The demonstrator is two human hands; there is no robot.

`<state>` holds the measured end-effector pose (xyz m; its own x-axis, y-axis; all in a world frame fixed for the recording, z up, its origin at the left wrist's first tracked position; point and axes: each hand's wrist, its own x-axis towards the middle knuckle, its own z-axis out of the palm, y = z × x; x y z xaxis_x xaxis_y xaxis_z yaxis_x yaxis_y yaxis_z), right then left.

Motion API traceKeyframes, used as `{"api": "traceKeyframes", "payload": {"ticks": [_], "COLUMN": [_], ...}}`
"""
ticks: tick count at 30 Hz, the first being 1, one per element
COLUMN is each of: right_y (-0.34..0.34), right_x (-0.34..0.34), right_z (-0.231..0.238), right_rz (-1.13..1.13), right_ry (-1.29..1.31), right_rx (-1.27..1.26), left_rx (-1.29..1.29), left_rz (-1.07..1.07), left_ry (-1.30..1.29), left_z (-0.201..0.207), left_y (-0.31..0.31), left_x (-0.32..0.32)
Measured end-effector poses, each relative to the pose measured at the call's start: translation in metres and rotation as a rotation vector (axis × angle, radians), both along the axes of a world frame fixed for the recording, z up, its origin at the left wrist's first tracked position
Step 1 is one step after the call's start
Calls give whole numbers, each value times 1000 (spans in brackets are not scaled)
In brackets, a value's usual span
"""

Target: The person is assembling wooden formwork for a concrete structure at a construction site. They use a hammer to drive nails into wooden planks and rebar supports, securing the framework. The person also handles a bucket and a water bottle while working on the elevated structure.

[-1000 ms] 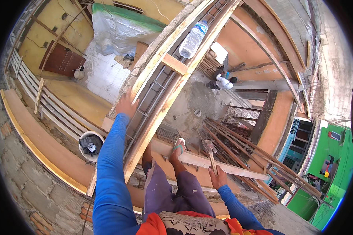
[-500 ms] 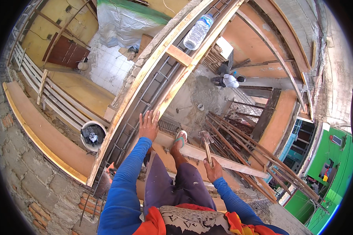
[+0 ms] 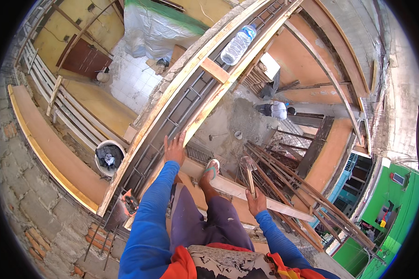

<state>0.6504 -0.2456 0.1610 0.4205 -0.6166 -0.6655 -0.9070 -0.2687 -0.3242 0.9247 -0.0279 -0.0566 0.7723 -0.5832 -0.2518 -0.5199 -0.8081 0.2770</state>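
Left hand (image 3: 174, 149): palm down on the near plank (image 3: 208, 108) of the form, fingers spread and pointing away from the body, gripping nothing. Left forearm runs up from the lower edge, leaning slightly right. Right hand (image 3: 256, 203): out to the right of the legs, fingers wrapped round the lower handle of a hammer (image 3: 251, 180); right forearm slants up and left from the lower right.

Hammer: head end points away from the person, handle end in the fist; long axis near vertical in view, top tipped a little left. It's held clear of the form, in front of a pile of bars (image 3: 284, 176) below.

Near plank: long axis lower left to upper right, rebar (image 3: 174, 123) alongside in the trough. Bottle (image 3: 239, 45) lies farther up, past the crosspiece (image 3: 214, 70), cap end to upper right. Saw (image 3: 128, 203) sits left of the left forearm.
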Motion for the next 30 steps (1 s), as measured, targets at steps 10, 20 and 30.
{"api": "traceKeyframes", "payload": {"ticks": [10,20,30], "right_y": [-18,13,27], "right_x": [-13,18,73], "right_z": [20,21,19], "right_rz": [129,472,789], "right_ry": [-28,-40,-47], "right_rx": [2,62,17], "left_rx": [-7,-323,-267], "left_rz": [209,772,1307], "left_ry": [73,517,510], "left_z": [37,159,180], "left_y": [16,107,186], "left_x": [-34,-178,-284]}}
